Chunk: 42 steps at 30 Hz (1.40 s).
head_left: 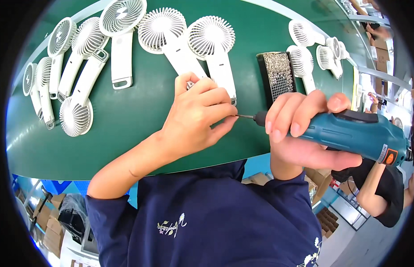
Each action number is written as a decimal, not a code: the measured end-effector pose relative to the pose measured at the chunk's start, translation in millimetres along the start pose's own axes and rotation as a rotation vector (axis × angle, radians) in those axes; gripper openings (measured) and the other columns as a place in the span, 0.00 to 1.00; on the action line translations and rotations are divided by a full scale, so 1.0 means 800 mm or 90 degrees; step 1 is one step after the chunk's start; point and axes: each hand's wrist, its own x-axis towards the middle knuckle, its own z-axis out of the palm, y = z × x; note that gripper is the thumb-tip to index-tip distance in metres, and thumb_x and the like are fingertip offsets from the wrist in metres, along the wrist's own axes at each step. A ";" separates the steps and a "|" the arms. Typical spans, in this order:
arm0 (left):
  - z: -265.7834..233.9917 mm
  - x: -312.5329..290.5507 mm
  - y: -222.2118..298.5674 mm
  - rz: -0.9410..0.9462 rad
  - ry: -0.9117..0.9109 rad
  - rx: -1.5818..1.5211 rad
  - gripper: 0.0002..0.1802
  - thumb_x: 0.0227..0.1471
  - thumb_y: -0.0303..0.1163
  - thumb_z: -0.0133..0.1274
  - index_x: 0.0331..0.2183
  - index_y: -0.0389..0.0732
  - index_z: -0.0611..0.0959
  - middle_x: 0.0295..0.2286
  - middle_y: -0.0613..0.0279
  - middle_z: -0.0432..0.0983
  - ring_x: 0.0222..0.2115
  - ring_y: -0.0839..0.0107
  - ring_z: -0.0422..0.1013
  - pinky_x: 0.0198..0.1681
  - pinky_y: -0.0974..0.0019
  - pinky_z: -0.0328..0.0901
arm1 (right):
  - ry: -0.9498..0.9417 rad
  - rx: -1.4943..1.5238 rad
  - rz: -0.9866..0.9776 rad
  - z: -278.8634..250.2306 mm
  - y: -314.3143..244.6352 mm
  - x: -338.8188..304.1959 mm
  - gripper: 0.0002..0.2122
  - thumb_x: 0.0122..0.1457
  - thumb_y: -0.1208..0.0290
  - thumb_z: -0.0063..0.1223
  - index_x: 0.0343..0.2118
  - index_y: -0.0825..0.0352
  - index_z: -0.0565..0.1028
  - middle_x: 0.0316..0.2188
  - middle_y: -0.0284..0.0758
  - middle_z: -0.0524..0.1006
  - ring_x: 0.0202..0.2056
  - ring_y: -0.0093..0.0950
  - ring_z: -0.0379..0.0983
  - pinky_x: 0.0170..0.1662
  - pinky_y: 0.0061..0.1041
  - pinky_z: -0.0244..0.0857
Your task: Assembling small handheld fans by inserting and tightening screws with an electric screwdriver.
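Observation:
My right hand (305, 129) is wrapped round a teal electric screwdriver (358, 133), which lies nearly level with its thin bit pointing left. Thumb and forefinger of my left hand (200, 111) are pinched at the bit's tip; whatever is between them is too small to make out. Just beyond that hand lie two white handheld fans, one (178, 51) partly covered by my fingers and another (218, 62) with its handle end close to my fingertips. A black box (265, 82) of small metal pieces, probably screws, stands beyond the screwdriver.
Several more white fans, among them a large one (122, 58), lie at the left of the green table (140, 107). Others, such as one fan (300, 60), rest at the far right. A co-worker's arm (371, 191) shows at the right edge, below the screwdriver.

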 end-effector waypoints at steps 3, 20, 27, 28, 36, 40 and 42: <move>-0.002 0.000 -0.002 -0.002 0.003 -0.008 0.09 0.37 0.28 0.68 0.24 0.46 0.83 0.25 0.75 0.71 0.32 0.73 0.68 0.45 0.57 0.54 | 0.012 0.020 0.004 -0.002 0.002 0.002 0.40 0.56 0.27 0.42 0.56 0.62 0.63 0.25 0.33 0.71 0.19 0.28 0.72 0.23 0.29 0.69; -0.003 -0.005 -0.032 -0.007 -0.019 -0.006 0.11 0.40 0.26 0.66 0.29 0.45 0.82 0.29 0.71 0.71 0.35 0.71 0.69 0.48 0.58 0.54 | -0.035 0.037 -0.075 0.007 0.052 -0.008 0.42 0.49 0.35 0.61 0.51 0.73 0.64 0.29 0.45 0.73 0.25 0.34 0.71 0.29 0.31 0.69; -0.002 -0.004 -0.033 -0.011 -0.014 -0.017 0.12 0.41 0.25 0.66 0.31 0.45 0.81 0.30 0.71 0.71 0.36 0.71 0.69 0.48 0.58 0.54 | -0.067 -0.047 -0.061 0.010 0.055 -0.006 0.39 0.52 0.28 0.50 0.49 0.65 0.64 0.24 0.38 0.72 0.19 0.32 0.71 0.24 0.32 0.68; -0.003 -0.002 -0.032 -0.009 -0.019 -0.014 0.12 0.41 0.25 0.66 0.31 0.45 0.81 0.30 0.71 0.71 0.35 0.71 0.69 0.48 0.58 0.54 | -0.068 -0.048 -0.062 0.009 0.053 -0.005 0.39 0.52 0.28 0.50 0.49 0.65 0.64 0.24 0.38 0.72 0.19 0.32 0.71 0.24 0.32 0.68; -0.019 0.008 -0.021 0.020 -0.134 0.144 0.26 0.37 0.33 0.68 0.43 0.49 0.84 0.52 0.63 0.69 0.53 0.56 0.62 0.56 0.53 0.55 | 0.074 -0.099 -0.190 -0.015 -0.011 0.000 0.37 0.55 0.30 0.48 0.53 0.62 0.65 0.23 0.38 0.73 0.17 0.34 0.70 0.21 0.35 0.67; -0.031 0.017 -0.023 0.038 -0.193 0.202 0.33 0.36 0.33 0.68 0.50 0.51 0.81 0.56 0.60 0.66 0.57 0.54 0.59 0.58 0.51 0.55 | 0.244 -0.121 -0.189 -0.082 -0.021 0.003 0.39 0.55 0.25 0.39 0.48 0.62 0.73 0.20 0.34 0.71 0.12 0.28 0.64 0.16 0.29 0.59; -0.013 0.017 -0.019 0.032 -0.192 0.196 0.33 0.39 0.33 0.67 0.51 0.51 0.80 0.57 0.58 0.64 0.58 0.53 0.58 0.58 0.49 0.54 | 0.291 -0.094 -0.145 -0.110 -0.011 -0.009 0.39 0.55 0.24 0.36 0.48 0.61 0.72 0.19 0.33 0.70 0.12 0.28 0.64 0.16 0.29 0.59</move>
